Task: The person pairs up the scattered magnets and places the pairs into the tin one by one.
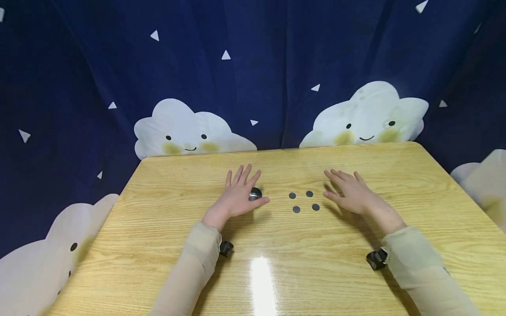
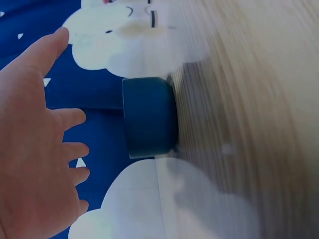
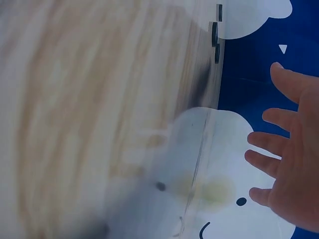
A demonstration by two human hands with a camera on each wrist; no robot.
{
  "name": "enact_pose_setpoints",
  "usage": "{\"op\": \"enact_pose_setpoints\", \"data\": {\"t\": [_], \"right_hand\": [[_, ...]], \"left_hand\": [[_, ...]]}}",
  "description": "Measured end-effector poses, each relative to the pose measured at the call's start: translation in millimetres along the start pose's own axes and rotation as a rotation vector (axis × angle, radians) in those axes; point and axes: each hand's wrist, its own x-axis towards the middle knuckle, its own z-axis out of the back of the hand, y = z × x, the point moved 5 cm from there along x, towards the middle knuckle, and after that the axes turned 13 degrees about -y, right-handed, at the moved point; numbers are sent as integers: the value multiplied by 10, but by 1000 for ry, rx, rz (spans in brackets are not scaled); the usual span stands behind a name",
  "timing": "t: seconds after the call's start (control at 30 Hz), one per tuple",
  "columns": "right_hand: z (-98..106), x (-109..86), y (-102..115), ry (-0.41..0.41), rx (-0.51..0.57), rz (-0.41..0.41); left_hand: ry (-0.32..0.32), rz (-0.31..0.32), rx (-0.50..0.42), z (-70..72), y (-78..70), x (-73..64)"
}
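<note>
My left hand [image 1: 240, 195] hovers over the table, fingers spread, with nothing in its grasp. Partly hidden behind its thumb and index finger is a small dark round container [image 1: 256, 193] with a shiny surface. From the left wrist, this container [image 2: 150, 118] looks like a short dark-blue cylinder standing on the wood, apart from the palm. Several flat dark grey discs [image 1: 296, 209] lie loosely grouped between the hands. To their right, my right hand [image 1: 351, 193] is held above the table with its fingers extended and nothing held. Seen edge-on, discs [image 3: 215, 35] show in the right wrist view.
The light wooden table [image 1: 316, 272] has rounded far corners and a bright glare patch near the front. Behind it hangs a navy curtain [image 1: 253, 79] printed with clouds and white triangles. A black wrist device [image 1: 377, 259] sits under the right sleeve, another [image 1: 226, 249] beside the left.
</note>
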Motion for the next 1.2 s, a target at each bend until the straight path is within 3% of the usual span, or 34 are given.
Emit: {"op": "enact_pose_setpoints", "data": {"t": [0.6, 0.93, 1.2], "right_hand": [[-55, 50, 62, 0, 32, 29], [-84, 73, 75, -4, 72, -3], [-76, 129, 132, -14, 72, 37]], "left_hand": [[14, -51, -34, -90, -207, 92], [40, -66, -74, -158, -315, 132], [66, -75, -53, -177, -381, 182]]}}
